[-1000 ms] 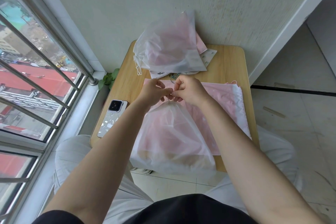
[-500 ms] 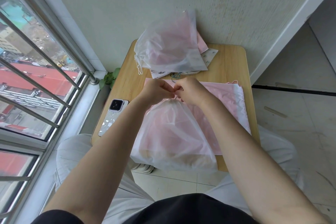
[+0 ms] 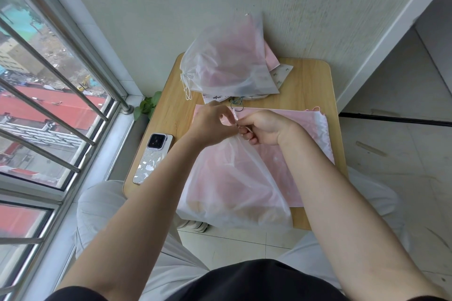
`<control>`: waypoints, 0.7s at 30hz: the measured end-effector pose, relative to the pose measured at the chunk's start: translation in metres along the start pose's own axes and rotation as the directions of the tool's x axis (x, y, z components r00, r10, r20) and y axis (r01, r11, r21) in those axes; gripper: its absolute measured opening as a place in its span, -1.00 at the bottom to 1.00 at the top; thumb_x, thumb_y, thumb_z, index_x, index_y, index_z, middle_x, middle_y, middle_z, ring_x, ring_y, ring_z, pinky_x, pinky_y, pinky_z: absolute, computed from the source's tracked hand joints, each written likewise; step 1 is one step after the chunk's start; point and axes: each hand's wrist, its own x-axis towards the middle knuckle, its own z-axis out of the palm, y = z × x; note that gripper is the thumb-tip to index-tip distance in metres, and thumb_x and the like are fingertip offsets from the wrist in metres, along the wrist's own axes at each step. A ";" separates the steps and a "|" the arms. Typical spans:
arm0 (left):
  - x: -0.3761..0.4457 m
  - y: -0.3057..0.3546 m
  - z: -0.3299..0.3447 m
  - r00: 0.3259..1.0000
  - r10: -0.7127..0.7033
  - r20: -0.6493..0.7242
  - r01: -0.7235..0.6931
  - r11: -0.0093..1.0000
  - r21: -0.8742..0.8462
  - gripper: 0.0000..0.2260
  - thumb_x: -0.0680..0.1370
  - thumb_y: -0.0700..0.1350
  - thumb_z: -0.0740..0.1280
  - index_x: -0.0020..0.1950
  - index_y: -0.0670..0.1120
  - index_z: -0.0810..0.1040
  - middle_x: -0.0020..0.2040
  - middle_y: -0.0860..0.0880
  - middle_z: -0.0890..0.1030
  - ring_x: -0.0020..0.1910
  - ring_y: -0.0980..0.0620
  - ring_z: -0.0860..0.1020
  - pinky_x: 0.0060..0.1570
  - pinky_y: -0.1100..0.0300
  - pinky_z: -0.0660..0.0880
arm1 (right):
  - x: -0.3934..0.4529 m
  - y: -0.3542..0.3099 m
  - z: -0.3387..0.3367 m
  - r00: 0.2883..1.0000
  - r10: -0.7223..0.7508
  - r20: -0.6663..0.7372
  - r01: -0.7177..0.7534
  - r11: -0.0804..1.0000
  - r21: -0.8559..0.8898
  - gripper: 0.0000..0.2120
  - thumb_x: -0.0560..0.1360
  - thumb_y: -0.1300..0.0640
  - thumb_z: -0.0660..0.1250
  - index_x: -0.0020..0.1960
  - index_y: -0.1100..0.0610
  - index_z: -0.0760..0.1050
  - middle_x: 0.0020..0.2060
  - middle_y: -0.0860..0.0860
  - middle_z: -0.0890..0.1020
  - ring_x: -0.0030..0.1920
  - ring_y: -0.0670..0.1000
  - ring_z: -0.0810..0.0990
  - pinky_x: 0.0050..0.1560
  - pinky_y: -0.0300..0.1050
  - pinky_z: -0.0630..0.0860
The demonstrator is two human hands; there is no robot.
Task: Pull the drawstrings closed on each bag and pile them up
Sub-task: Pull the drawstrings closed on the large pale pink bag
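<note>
home, likely a flat's enclosed balcony high up: barred window (image 3: 56, 95) on the left over red rooftops, tiled floor (image 3: 396, 154), small wooden table (image 3: 308, 85) against plain wall, phone (image 3: 152, 157), potted leaves (image 3: 146, 105).

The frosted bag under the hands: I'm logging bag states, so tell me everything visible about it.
The frosted bag is translucent white, film-like, showing pink and tan contents. Its mouth is gathered to a point where the left hand and right hand pinch its white drawstring. It lies on a flat pink bag on the wooden table, its bottom overhanging the near edge.
</note>
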 end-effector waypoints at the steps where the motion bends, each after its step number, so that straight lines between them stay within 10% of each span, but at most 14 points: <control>1: 0.001 0.000 0.002 1.000 -0.014 -0.011 0.015 0.999 0.029 -0.84 0.36 -0.03 0.54 -0.20 0.03 0.58 -0.08 0.05 0.48 -0.10 0.09 0.46 -0.09 0.25 0.37 | 0.000 0.001 0.000 1.000 -0.006 -0.009 0.006 1.000 0.003 -0.80 0.63 0.20 0.13 -0.16 0.12 0.41 -0.39 -0.01 0.33 -0.46 -0.08 0.24 -0.40 -0.21 0.11; 8: 0.009 0.007 0.001 0.989 -0.120 0.084 0.105 0.981 0.162 -0.77 0.45 -0.05 0.47 -0.27 -0.20 0.60 -0.30 -0.12 0.61 -0.30 0.02 0.46 -0.27 0.08 0.42 | 0.000 0.008 -0.008 0.996 -0.092 -0.010 0.092 0.996 0.006 -0.92 0.60 0.23 0.27 -0.08 0.17 0.49 -0.39 -0.02 0.45 -0.43 -0.11 0.37 -0.39 -0.24 0.22; 17: 0.012 0.009 -0.011 0.878 -0.312 0.363 0.425 0.857 -0.292 -0.75 0.56 -0.13 0.30 -0.31 -0.14 0.46 -0.39 -0.04 0.38 -0.48 0.04 0.29 -0.46 0.25 0.21 | 0.004 0.014 -0.008 0.941 -0.216 -0.260 0.212 0.976 -0.043 -0.91 0.46 0.35 0.43 -0.07 0.22 0.61 -0.30 0.07 0.62 -0.38 -0.07 0.52 -0.34 -0.23 0.38; 21: 0.014 -0.002 -0.009 0.873 -0.413 0.259 0.477 0.834 -0.278 -0.66 0.55 -0.08 0.31 -0.38 -0.08 0.30 -0.43 -0.01 0.30 -0.48 0.03 0.24 -0.46 0.26 0.14 | 0.006 0.019 -0.011 0.877 -0.252 -0.408 0.195 0.965 -0.177 -0.95 0.45 0.20 0.48 -0.14 0.17 0.62 -0.36 0.02 0.61 -0.37 -0.06 0.52 -0.31 -0.25 0.44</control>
